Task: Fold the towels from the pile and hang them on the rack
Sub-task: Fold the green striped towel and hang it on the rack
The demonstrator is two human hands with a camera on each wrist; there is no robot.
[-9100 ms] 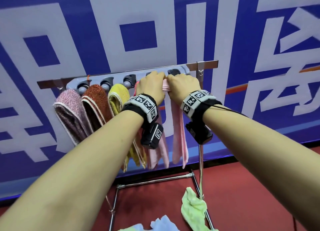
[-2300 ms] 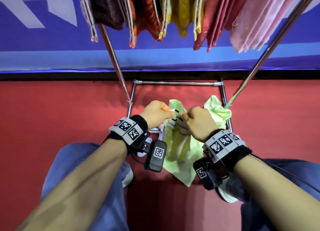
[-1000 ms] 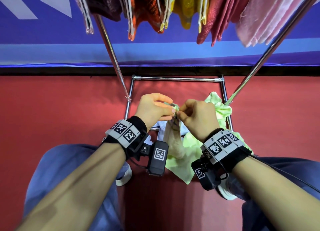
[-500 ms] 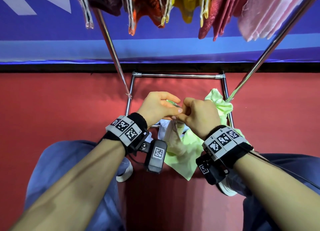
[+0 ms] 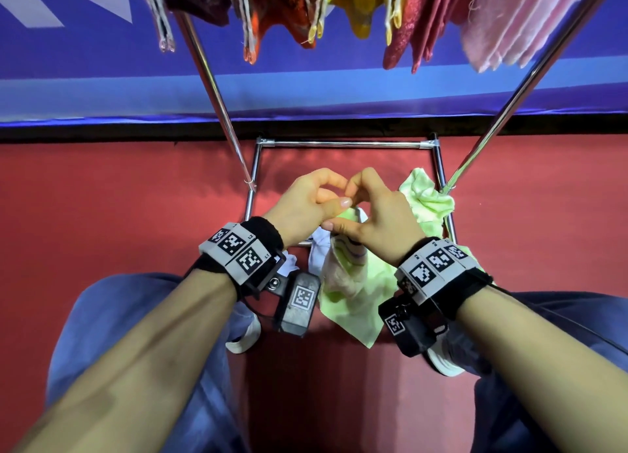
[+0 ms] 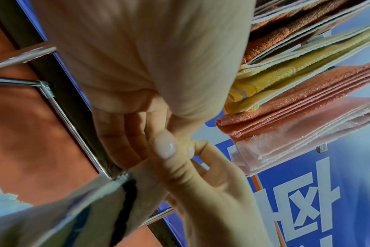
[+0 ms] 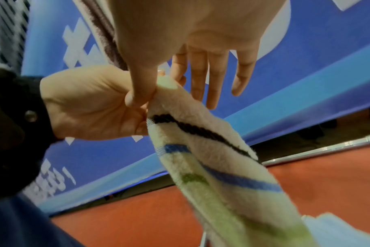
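A pale green towel with black, blue and green stripes (image 5: 343, 276) hangs from both hands above the pile on the red floor. My left hand (image 5: 336, 197) and right hand (image 5: 343, 221) meet at its top corner and pinch it there. In the right wrist view the right hand (image 7: 150, 86) has its thumb pressed on the striped towel (image 7: 201, 150) beside the left hand (image 7: 91, 103). The left wrist view catches the towel (image 6: 63, 217) at bottom left. Several folded towels (image 5: 282, 7) hang overhead on the rack.
The rack's chrome base frame (image 5: 343, 143) lies on the floor, its two slanted posts (image 5: 217, 89) rising on either side of my hands. A crumpled light green towel (image 5: 424, 197) and a white one (image 5: 319, 248) lie inside the frame. My knees in blue trousers (image 5: 112, 316) are below.
Earlier both hands hung a pink towel on the rack. Since then they took the striped towel from the pile, and in the last second brought its corners together, fingertips touching.
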